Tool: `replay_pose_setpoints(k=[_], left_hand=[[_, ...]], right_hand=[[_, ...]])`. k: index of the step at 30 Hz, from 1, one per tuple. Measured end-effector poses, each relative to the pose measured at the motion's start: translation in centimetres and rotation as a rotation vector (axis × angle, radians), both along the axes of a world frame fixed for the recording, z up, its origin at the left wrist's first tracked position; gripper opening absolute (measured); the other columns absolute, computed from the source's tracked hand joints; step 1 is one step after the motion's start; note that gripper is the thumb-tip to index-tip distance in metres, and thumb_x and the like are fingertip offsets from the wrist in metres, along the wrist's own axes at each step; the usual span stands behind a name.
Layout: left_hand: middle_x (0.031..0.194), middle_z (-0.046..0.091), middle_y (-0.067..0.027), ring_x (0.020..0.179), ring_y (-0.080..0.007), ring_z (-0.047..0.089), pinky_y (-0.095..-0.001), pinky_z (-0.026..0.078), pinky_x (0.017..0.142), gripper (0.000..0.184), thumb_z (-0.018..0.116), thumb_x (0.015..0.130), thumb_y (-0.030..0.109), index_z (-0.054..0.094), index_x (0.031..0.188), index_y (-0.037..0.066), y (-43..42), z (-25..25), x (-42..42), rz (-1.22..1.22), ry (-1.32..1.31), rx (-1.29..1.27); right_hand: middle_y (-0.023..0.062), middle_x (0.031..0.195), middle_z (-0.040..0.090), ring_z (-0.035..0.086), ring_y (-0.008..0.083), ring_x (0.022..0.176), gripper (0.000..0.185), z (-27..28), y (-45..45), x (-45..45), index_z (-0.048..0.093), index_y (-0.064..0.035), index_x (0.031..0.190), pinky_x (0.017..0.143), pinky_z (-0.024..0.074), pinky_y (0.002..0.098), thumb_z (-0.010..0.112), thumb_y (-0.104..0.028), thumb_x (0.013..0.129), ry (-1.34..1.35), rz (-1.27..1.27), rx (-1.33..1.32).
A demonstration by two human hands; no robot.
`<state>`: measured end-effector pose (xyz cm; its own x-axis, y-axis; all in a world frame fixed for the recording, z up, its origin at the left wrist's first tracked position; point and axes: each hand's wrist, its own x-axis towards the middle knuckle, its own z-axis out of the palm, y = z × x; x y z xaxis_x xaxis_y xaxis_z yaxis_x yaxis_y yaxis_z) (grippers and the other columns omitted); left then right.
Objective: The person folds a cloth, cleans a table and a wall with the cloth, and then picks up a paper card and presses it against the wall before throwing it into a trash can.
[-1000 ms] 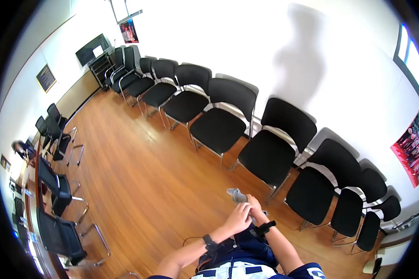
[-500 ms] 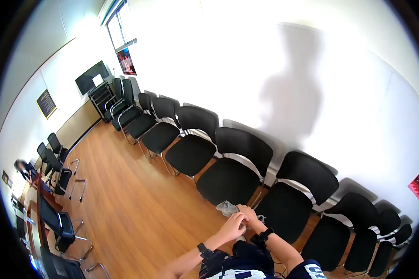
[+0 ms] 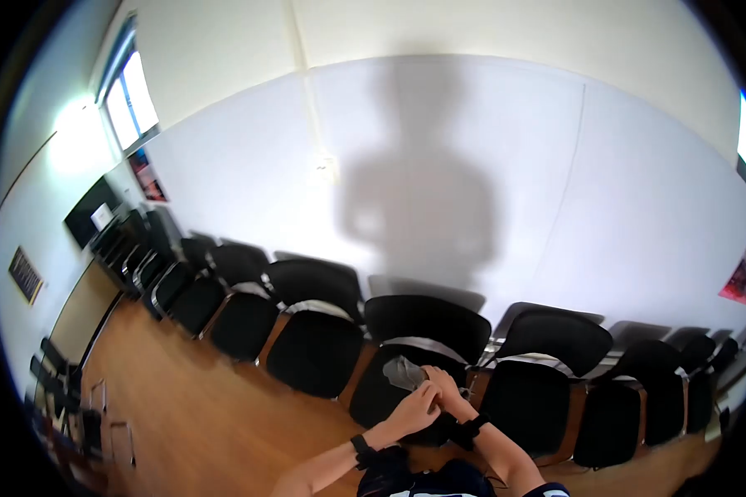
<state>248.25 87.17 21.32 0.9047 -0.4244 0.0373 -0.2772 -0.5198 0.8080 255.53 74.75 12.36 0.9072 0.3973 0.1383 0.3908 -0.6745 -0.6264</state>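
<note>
Close together in front of my body are my left hand (image 3: 413, 412) and my right hand (image 3: 446, 389), seen from above. A crumpled, translucent grey plastic bag (image 3: 403, 373) sticks out to the left of my right fingers, which are closed around it. My left fingers are pressed together against my right hand near the bag's lower edge; what they pinch is hidden. Behind both hands is the black seat of a chair (image 3: 427, 321). Dark bands (image 3: 362, 451) circle my wrists.
A row of black chairs (image 3: 313, 354) lines the white wall (image 3: 522, 190), running left and right of me. Wooden floor (image 3: 199, 406) stretches to the left, with more chairs (image 3: 58, 389) at the far left. A screen (image 3: 91, 211) stands in the far corner.
My view has turned right, facing the wall and chairs more squarely. My hands stay together with the bag, now in front of a chair seat. The person at the far left no longer shows clearly.
</note>
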Motion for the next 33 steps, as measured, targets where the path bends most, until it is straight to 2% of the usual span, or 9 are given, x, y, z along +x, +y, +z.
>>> replay_pose_setpoints(k=[3, 4, 10, 13, 16, 21, 24, 28, 33], left_hand=[[0.100, 0.050, -0.0194, 0.097, -0.0366, 0.050, -0.0423, 0.044, 0.083, 0.031, 0.060, 0.076, 0.007, 0.048, 0.104, 0.001, 1.1, 0.6, 6.3, -0.273, -0.385, -0.053], [0.108, 0.050, -0.0189, 0.102, -0.0357, 0.050, -0.0414, 0.041, 0.091, 0.030, 0.060, 0.075, 0.006, 0.050, 0.104, 0.003, 0.7, 2.2, 8.3, -0.304, -0.489, -0.004], [0.130, 0.042, -0.0179, 0.123, -0.0350, 0.039, -0.0460, 0.031, 0.103, 0.079, 0.068, 0.070, 0.014, 0.030, 0.139, 0.006, -0.7, 11.1, 18.1, -0.451, -0.806, 0.097], [0.130, 0.045, -0.0195, 0.119, -0.0351, 0.044, -0.0446, 0.034, 0.102, 0.075, 0.065, 0.071, 0.010, 0.031, 0.138, 0.002, -1.9, 13.8, 20.2, -0.481, -0.509, 0.023], [0.126, 0.050, -0.0192, 0.114, -0.0348, 0.049, -0.0405, 0.038, 0.099, 0.062, 0.053, 0.076, -0.001, 0.035, 0.136, -0.001, -5.1, 14.3, 24.3, -0.373, -0.970, -0.108], [0.142, 0.035, -0.0152, 0.132, -0.0313, 0.032, -0.0442, 0.027, 0.108, 0.057, 0.046, 0.079, -0.004, 0.038, 0.135, 0.001, -9.5, 21.1, 28.7, -0.212, -1.195, -0.116], [0.144, 0.033, -0.0139, 0.135, -0.0299, 0.028, -0.0447, 0.024, 0.110, 0.058, 0.046, 0.079, -0.005, 0.038, 0.136, 0.003, -12.0, 24.8, 31.8, -0.153, -1.292, -0.103], [0.147, 0.029, -0.0114, 0.137, -0.0285, 0.023, -0.0440, 0.021, 0.111, 0.059, 0.045, 0.081, -0.003, 0.036, 0.139, 0.006, -14.3, 27.8, 38.3, -0.136, -1.360, -0.035], [0.147, 0.029, -0.0112, 0.138, -0.0281, 0.022, -0.0446, 0.018, 0.112, 0.060, 0.043, 0.082, -0.003, 0.031, 0.140, 0.004, -13.5, 29.3, 43.1, -0.030, -1.394, -0.093]], right_hand=[[0.0175, 0.116, 0.055, 0.051, 0.0369, 0.107, 0.048, 3.1, -0.7, 3.1, 0.050, -0.0046, 0.120, 0.088, 0.0428, 0.0423, 0.061, -0.015, 0.074, -0.147, -0.051, 0.292], [0.0180, 0.118, 0.054, 0.050, 0.0363, 0.109, 0.049, 5.1, -1.4, 3.8, 0.050, -0.0032, 0.120, 0.089, 0.0420, 0.0422, 0.062, -0.013, 0.073, -0.120, -0.082, 0.445], [0.0104, 0.117, 0.056, 0.045, 0.0275, 0.119, 0.053, 20.7, -6.2, 4.1, 0.053, -0.0048, 0.116, 0.100, 0.0330, 0.0431, 0.070, -0.008, 0.066, -0.582, -0.129, -0.296], [0.0089, 0.121, 0.051, 0.044, 0.0269, 0.119, 0.057, 24.5, -6.7, 4.7, 0.052, -0.0086, 0.117, 0.102, 0.0315, 0.0445, 0.071, -0.006, 0.064, -0.719, -0.267, -0.390], [0.0099, 0.129, 0.043, 0.039, 0.0313, 0.122, 0.065, 25.8, -7.9, 7.2, 0.052, -0.0127, 0.118, 0.107, 0.0241, 0.0487, 0.074, -0.004, 0.058, -0.744, -0.542, -0.210], [0.0139, 0.137, 0.033, 0.031, 0.0355, 0.128, 0.067, 29.4, -9.1, 13.9, 0.051, -0.0141, 0.123, 0.108, 0.0129, 0.0568, 0.073, 0.002, 0.061, -0.944, -0.975, -0.013], [0.0236, 0.143, 0.022, 0.023, 0.0424, 0.133, 0.072, 31.9, -10.0, 19.8, 0.046, -0.0121, 0.133, 0.109, 0.0212, 0.0491, 0.064, 0.011, 0.068, -1.091, -0.844, 0.428], [0.0280, 0.148, 0.008, 0.015, 0.0436, 0.136, 0.064, 35.3, -12.0, 29.5, 0.036, -0.0050, 0.138, 0.110, 0.0208, 0.0456, 0.054, 0.008, 0.078, -1.101, -0.701, 0.566], [0.0288, 0.148, 0.011, 0.011, 0.0424, 0.138, 0.059, 39.1, -11.3, 34.4, 0.035, -0.0065, 0.139, 0.108, 0.0115, 0.0563, 0.056, -0.012, 0.084, -1.350, -0.629, 0.259]])
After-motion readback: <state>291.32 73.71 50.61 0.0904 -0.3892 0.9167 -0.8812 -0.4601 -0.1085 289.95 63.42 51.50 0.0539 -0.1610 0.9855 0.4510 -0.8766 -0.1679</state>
